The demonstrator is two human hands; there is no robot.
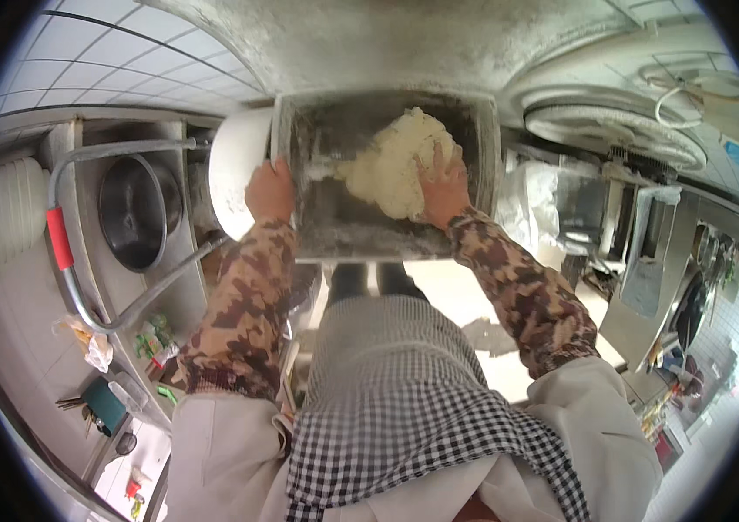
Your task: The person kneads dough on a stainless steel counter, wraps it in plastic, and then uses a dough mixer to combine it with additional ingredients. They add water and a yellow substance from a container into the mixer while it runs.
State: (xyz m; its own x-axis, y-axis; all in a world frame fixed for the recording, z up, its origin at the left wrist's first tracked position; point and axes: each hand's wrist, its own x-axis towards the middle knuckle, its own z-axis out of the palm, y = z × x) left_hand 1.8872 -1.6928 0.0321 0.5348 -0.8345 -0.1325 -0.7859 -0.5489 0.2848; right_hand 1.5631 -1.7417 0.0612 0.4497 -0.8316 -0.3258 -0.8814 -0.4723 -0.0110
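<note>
Before me is a flour-dusted metal trough (382, 246), part of a large machine. A lumpy mass of pale dough (379, 171) lies in it, mostly right of the middle, with a ragged end pointing left. My right hand (442, 186) rests on the dough's right side, fingers spread over its surface. At the trough's left wall, my left hand (271, 192) is closed over the rim, its fingertips partly hidden. Just left of that hand stands a white rounded drum-like part (235, 173).
A bent metal bar with a red sleeve (59, 238) juts out at left, before a dark metal bowl (134, 212) on a shelf. A large flywheel (614, 134) stands at right, near clear plastic bags (536, 196). The machine's grey metal body (382, 46) rises behind the trough.
</note>
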